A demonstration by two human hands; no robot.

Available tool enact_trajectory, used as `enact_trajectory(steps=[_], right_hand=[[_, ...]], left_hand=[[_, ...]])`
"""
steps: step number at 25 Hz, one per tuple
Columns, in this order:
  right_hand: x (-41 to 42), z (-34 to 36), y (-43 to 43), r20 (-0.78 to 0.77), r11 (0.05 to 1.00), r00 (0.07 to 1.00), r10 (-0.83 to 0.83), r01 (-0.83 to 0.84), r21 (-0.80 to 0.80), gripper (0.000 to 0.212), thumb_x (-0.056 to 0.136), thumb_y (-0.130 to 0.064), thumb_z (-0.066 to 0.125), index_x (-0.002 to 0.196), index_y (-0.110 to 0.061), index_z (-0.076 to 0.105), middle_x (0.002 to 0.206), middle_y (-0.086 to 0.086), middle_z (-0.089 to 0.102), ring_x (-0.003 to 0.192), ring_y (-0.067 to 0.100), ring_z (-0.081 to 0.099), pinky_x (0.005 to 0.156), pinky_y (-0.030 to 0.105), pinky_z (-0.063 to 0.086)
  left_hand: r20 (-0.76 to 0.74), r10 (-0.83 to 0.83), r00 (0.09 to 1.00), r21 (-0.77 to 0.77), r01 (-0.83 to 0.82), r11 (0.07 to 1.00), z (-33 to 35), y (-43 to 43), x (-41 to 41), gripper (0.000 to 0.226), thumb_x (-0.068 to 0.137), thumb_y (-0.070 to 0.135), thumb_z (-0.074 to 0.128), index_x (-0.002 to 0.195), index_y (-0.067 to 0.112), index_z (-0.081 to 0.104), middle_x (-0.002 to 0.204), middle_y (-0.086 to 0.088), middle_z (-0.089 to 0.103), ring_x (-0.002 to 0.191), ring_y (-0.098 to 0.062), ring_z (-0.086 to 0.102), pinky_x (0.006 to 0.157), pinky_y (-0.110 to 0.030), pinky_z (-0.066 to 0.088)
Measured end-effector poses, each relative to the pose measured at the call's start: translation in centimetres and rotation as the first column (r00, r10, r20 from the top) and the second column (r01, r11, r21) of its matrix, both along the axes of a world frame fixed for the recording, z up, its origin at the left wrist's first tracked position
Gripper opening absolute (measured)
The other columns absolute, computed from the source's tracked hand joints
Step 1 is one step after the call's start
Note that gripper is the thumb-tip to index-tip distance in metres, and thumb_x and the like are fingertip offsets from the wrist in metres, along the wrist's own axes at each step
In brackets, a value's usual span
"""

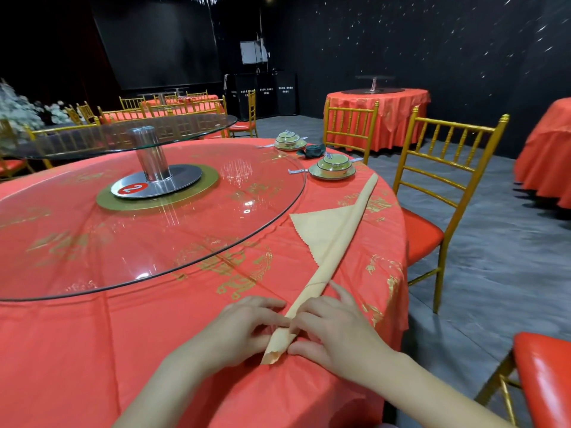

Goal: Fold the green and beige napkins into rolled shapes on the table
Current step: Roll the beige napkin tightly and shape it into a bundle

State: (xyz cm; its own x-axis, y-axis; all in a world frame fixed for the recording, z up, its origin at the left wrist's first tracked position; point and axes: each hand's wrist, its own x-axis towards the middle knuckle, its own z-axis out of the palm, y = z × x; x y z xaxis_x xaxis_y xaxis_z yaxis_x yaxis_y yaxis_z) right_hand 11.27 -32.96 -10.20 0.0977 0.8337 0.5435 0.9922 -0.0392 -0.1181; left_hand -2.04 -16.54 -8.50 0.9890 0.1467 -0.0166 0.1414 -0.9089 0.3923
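Table [154, 350]: the beige napkin [336, 242] lies diagonally near its right edge, rolled into a long tube, with one triangular flap not yet taken in. The left hand [244, 329] and right hand [333, 332] each have a pinching grip on the tube's near end. The green napkin [312, 150] sits between the far bowls [332, 166], apparently finished.

One wide-angle view from a camera worn on the person's head, facing forward and down across a round table draped in red cloth with gold print [139, 350]. The left hand [244, 330], right hand [338, 333] and near end of a rolled beige cloth napkin [327, 257] sit close at bottom centre.
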Motion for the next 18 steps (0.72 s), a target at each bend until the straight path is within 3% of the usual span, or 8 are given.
enact_trajectory(steps=[3, 6, 9, 11, 14, 16, 18], right_hand=[[-1.6, -0.4, 0.1, -0.073, 0.991, 0.988, -0.134, 0.135, 0.004, 0.025, 0.075, -0.057, 0.047, 0.076, -0.038, 0.062, 0.074, -0.018, 0.056, 0.070, 0.003, 0.061, 0.096, 0.059, 0.034], [-2.6, -0.6, 0.3, -0.185, 0.971, 0.953, -0.238, 0.236, -0.032, 0.025, 0.077, -0.051, 0.044, 0.077, -0.037, 0.064, 0.076, -0.018, 0.056, 0.072, 0.004, 0.063, 0.101, 0.061, 0.024], [-2.8, -0.4, 0.0, -0.310, 0.960, 0.909, -0.278, 0.257, -0.108, 0.038, 0.079, -0.054, 0.034, 0.079, -0.033, 0.065, 0.084, -0.017, 0.058, 0.087, 0.006, 0.062, 0.109, 0.050, 0.000], [-3.4, -0.5, -0.6, -0.269, 0.962, 0.923, -0.275, 0.266, -0.069, 0.031, 0.081, -0.052, 0.039, 0.071, -0.032, 0.061, 0.079, -0.019, 0.058, 0.084, 0.004, 0.061, 0.106, 0.054, 0.010], [-4.3, -1.1, -1.1, -0.281, 0.962, 0.923, -0.262, 0.273, -0.001, 0.023, 0.083, -0.046, 0.045, 0.067, -0.033, 0.054, 0.073, -0.023, 0.051, 0.083, -0.004, 0.051, 0.104, 0.053, 0.021], [-4.2, -1.1, -1.0, -0.353, 0.958, 0.898, -0.263, 0.287, 0.016, 0.024, 0.081, -0.049, 0.043, 0.066, -0.032, 0.050, 0.070, -0.023, 0.046, 0.081, -0.003, 0.047, 0.108, 0.044, 0.019], [-3.9, -0.8, -0.8, -0.442, 0.953, 0.847, -0.294, 0.294, -0.070, 0.033, 0.075, -0.060, 0.035, 0.060, -0.033, 0.045, 0.069, -0.020, 0.048, 0.081, -0.003, 0.046, 0.112, 0.029, 0.013]], left_hand=[[0.084, -0.001, 0.996, -0.171, 0.016, 0.985, -0.1, -0.2, -0.4, 0.036, 0.066, 0.072, 0.048, 0.101, 0.075, 0.047, 0.127, 0.028, 0.047, 0.122, 0.008, 0.040, 0.105, -0.021, 0.030], [0.171, 0.018, 0.985, -0.376, 0.048, 0.925, -0.2, -0.1, -1.2, 0.038, 0.061, 0.074, 0.061, 0.098, 0.071, 0.053, 0.120, 0.028, 0.054, 0.116, 0.012, 0.045, 0.098, -0.009, 0.032], [0.165, 0.042, 0.985, -0.316, 0.013, 0.949, -0.5, -0.3, -1.3, 0.031, 0.059, 0.077, 0.059, 0.088, 0.066, 0.058, 0.119, 0.032, 0.050, 0.116, 0.012, 0.043, 0.101, -0.013, 0.030], [0.177, 0.059, 0.982, -0.305, -0.002, 0.952, -0.6, -0.7, -1.1, 0.021, 0.069, 0.065, 0.055, 0.080, 0.051, 0.066, 0.109, 0.034, 0.055, 0.110, 0.008, 0.046, 0.098, -0.015, 0.032], [0.188, 0.049, 0.981, -0.246, -0.001, 0.969, -1.0, -1.3, -0.8, 0.046, 0.075, 0.061, 0.043, 0.077, 0.023, 0.068, 0.110, 0.029, 0.053, 0.112, 0.007, 0.042, 0.099, -0.019, 0.030], [0.204, 0.074, 0.976, -0.229, -0.025, 0.973, -1.3, -1.4, -0.7, 0.044, 0.077, 0.062, 0.040, 0.072, 0.025, 0.065, 0.111, 0.022, 0.055, 0.112, 0.005, 0.042, 0.100, -0.022, 0.030], [0.215, 0.107, 0.971, -0.283, -0.043, 0.958, -1.2, -1.5, -0.6, 0.031, 0.077, 0.061, 0.044, 0.069, 0.036, 0.060, 0.109, 0.019, 0.058, 0.109, 0.004, 0.046, 0.097, -0.020, 0.031]])
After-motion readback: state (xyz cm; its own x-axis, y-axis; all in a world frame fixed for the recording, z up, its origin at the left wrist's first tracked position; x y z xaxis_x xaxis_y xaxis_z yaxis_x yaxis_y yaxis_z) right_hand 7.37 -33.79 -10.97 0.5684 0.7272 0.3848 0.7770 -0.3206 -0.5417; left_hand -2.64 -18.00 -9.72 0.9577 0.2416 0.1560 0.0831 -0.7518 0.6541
